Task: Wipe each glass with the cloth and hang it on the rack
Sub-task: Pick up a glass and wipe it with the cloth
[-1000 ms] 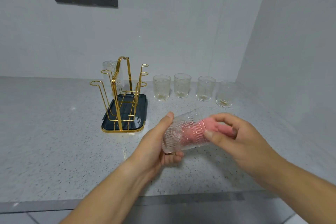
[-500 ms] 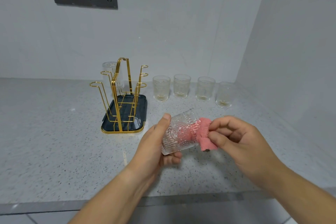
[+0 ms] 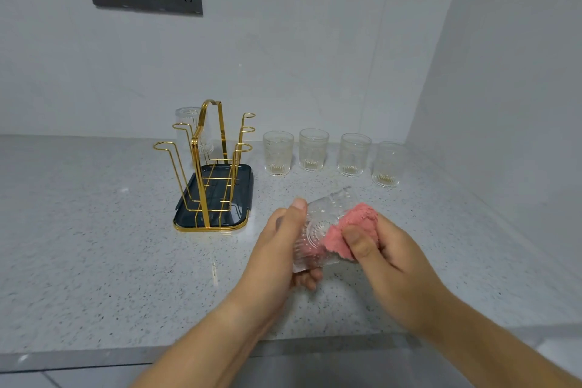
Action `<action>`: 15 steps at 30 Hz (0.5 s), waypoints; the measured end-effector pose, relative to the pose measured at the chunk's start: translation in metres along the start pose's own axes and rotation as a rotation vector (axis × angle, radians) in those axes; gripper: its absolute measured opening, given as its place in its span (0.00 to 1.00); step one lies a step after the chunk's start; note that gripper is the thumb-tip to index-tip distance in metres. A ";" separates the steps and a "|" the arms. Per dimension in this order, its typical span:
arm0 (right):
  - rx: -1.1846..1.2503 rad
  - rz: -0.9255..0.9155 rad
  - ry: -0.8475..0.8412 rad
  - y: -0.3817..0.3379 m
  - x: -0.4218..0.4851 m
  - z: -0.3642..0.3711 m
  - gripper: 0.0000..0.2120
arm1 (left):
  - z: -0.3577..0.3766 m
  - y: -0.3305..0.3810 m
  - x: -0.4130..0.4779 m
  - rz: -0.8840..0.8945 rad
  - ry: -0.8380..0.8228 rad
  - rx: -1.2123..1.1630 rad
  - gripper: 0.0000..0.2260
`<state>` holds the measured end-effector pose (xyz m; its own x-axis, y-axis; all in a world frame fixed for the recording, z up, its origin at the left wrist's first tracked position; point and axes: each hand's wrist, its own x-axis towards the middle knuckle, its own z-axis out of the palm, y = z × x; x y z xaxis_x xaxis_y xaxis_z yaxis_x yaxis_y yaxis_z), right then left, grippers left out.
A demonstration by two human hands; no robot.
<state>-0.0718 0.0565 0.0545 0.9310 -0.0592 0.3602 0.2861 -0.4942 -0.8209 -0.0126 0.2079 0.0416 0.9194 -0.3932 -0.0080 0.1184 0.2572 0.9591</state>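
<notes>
In the head view, a glass [image 3: 316,231] is being gripped sideways above the counter [image 3: 94,246] by the left hand [image 3: 278,250], while the cloth [image 3: 357,222], pinched in the right hand [image 3: 385,260], is being rubbed over what seems to be its open end. Next, upending it onto a free rack [image 3: 208,167] peg is being called for.

Single head-worn wide-angle view, forward and down, close over the countertop [image 3: 94,261], toward a wall corner [image 3: 430,72]

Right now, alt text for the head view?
Left hand holds a patterned glass over a speckled counter while the right hand presses a pink cloth against it. Behind stand a gold rack carrying one glass and a row of four upright glasses.
</notes>
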 end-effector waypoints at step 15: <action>0.143 0.050 -0.120 -0.020 0.015 -0.005 0.15 | 0.002 0.009 0.006 -0.143 0.039 -0.105 0.22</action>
<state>-0.0644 0.0610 0.0790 0.9628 0.0274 0.2690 0.2602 -0.3640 -0.8943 -0.0071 0.2065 0.0508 0.9039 -0.3986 -0.1551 0.2855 0.2923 0.9127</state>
